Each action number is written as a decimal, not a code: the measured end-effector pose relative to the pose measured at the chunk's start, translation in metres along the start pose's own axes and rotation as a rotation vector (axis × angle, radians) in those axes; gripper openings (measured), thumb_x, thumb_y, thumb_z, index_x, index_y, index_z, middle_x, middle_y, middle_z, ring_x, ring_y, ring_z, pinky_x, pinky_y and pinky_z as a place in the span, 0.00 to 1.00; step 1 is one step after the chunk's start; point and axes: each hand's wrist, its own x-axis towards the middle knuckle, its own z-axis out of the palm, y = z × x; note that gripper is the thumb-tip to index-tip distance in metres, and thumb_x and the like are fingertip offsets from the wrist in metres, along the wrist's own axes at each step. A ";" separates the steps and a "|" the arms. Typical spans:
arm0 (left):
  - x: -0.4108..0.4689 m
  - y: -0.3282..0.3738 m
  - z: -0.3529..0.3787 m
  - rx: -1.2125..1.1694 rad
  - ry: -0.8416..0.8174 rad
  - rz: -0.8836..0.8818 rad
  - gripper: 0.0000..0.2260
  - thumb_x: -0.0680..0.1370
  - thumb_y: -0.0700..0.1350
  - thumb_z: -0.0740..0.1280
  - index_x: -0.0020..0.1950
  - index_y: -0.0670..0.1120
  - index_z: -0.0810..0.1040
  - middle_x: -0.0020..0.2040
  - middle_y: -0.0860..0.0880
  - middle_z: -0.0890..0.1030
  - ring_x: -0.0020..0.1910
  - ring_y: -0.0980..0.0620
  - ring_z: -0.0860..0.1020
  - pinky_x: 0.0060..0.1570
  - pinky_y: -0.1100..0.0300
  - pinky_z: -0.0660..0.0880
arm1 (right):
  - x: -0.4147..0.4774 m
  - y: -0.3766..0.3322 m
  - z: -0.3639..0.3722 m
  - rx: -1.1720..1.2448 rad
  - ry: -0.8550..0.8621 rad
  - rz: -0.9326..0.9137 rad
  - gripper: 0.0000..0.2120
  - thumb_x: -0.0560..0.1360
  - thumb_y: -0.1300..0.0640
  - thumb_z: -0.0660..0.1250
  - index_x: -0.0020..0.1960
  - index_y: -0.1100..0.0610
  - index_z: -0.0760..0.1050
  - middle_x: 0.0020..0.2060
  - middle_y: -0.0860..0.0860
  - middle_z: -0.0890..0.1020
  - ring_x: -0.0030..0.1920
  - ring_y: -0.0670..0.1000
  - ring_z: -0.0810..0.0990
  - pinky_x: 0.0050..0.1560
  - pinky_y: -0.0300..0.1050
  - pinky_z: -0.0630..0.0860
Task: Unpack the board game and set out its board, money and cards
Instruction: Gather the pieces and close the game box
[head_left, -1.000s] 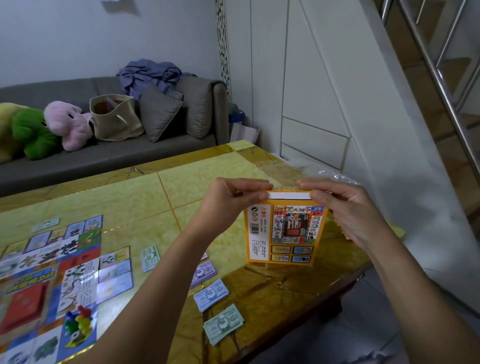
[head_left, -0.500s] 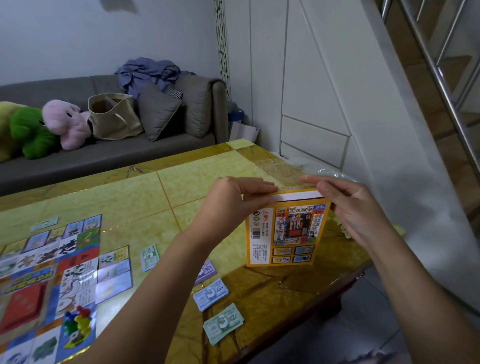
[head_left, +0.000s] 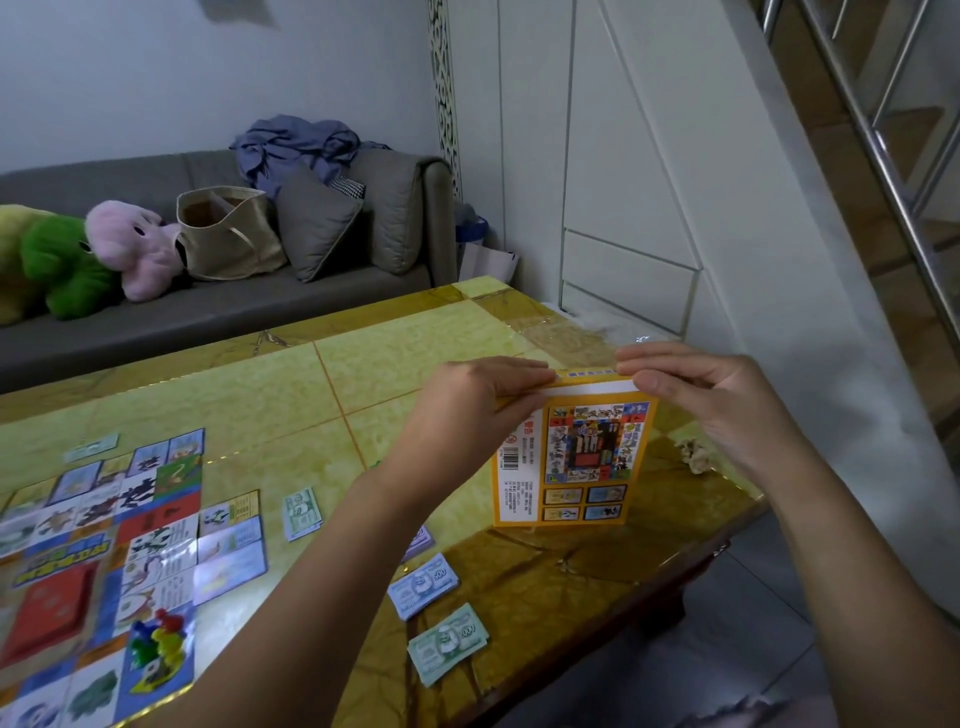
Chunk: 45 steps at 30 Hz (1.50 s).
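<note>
Game box (head_left: 571, 467) stands upright near the right end of the table (head_left: 405, 364), back panel towards me, barcode at the left of the panel. Its lower edge seems to sit on the table top. My left hand (head_left: 483, 410) pinches the top edge at the left corner, fingers laid along the flap and thumb beneath. My right hand (head_left: 711, 405) pinches the top right corner, fingers curled over the far side and thumb on the near face. Both hands grip the box and nothing else. Whether the top flap is open or closed, I cannot tell. The game board (head_left: 104, 545) lies flat at the left end of the table, well apart from the box, with a small heap of coloured pawns (head_left: 156, 642) and a red card stack (head_left: 47, 608) on it. Money lies between board and box: green notes (head_left: 301, 512) just beside the board, a blue stack (head_left: 423, 584) and a green stack (head_left: 449, 642) near the front edge under my left forearm. A crumpled scrap (head_left: 696, 454) sits just right of the box. A grey sofa (head_left: 208, 312) stands behind the table.
</note>
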 end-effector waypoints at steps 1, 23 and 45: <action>0.001 0.003 0.001 0.045 -0.034 0.015 0.14 0.78 0.45 0.67 0.63 0.49 0.79 0.62 0.52 0.79 0.60 0.59 0.75 0.55 0.75 0.68 | 0.000 0.000 -0.001 0.032 -0.022 0.024 0.08 0.69 0.57 0.70 0.47 0.53 0.84 0.51 0.48 0.84 0.57 0.44 0.80 0.51 0.34 0.76; 0.007 0.009 0.014 0.165 -0.074 0.012 0.16 0.81 0.45 0.62 0.69 0.50 0.74 0.66 0.48 0.77 0.63 0.48 0.74 0.60 0.52 0.73 | 0.001 0.010 -0.004 0.090 0.165 0.097 0.24 0.47 0.36 0.80 0.34 0.51 0.84 0.52 0.45 0.83 0.58 0.44 0.79 0.53 0.39 0.74; 0.006 0.001 0.017 0.111 -0.091 0.009 0.16 0.80 0.46 0.64 0.68 0.51 0.75 0.68 0.50 0.75 0.66 0.52 0.72 0.60 0.67 0.65 | -0.003 0.007 0.008 -0.110 0.059 -0.031 0.08 0.65 0.57 0.73 0.44 0.49 0.84 0.53 0.46 0.83 0.57 0.45 0.79 0.55 0.38 0.77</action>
